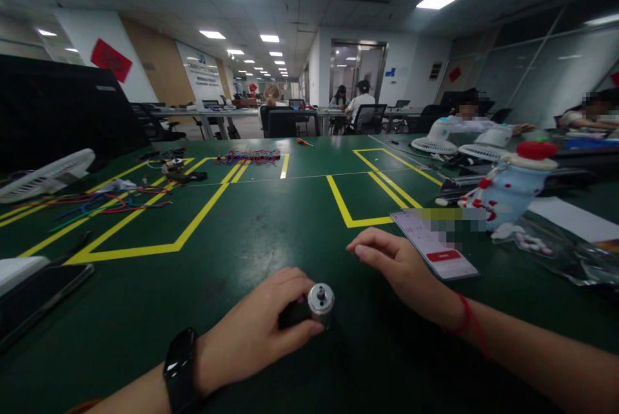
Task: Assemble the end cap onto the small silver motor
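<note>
A small silver metal cylinder [321, 302], like a motor, stands upright on the green table near its front, with a short shaft on top. My left hand [261, 320], a black watch at its wrist, holds the cylinder from the left between thumb and fingers. To the right and a bit farther off, my right hand [401, 269] is raised over the table, its thumb and index fingertips close together. Whether anything small is between them cannot be made out. A lit phone [447, 256] lies just beyond my right hand.
Coloured wires [120, 201] and a white fan part [48, 175] lie at the left. A black device [48, 291] is at the near left. A blue bottle with a red top [517, 188] stands right, near plastic bags [556, 246]. Farther back is an orange screwdriver [304, 142]; people sit beyond.
</note>
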### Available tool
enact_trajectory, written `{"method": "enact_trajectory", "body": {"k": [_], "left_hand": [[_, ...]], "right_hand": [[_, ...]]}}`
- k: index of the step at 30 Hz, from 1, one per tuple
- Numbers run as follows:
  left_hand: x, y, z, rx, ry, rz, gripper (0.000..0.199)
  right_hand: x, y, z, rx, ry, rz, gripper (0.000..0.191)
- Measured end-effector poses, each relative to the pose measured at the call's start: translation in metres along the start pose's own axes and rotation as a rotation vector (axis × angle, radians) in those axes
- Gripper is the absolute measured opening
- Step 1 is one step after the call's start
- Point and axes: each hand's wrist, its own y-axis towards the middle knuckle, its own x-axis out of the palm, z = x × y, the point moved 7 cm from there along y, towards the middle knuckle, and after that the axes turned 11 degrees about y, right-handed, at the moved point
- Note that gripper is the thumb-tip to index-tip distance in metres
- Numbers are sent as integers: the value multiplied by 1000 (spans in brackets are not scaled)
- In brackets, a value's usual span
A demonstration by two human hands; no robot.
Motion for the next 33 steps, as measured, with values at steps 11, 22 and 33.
{"method": "enact_trajectory", "body": {"k": [11, 22, 33], "left_hand": [[0, -1, 0, -25, -25, 14, 23], [1, 0, 1, 8, -15, 31, 13], [0, -1, 1, -11, -8, 13, 14]], "right_hand": [[18, 0, 12, -17, -318, -217, 14], [44, -15, -31, -247, -134, -152, 12], [30, -15, -15, -143, -201, -336, 10]]}}
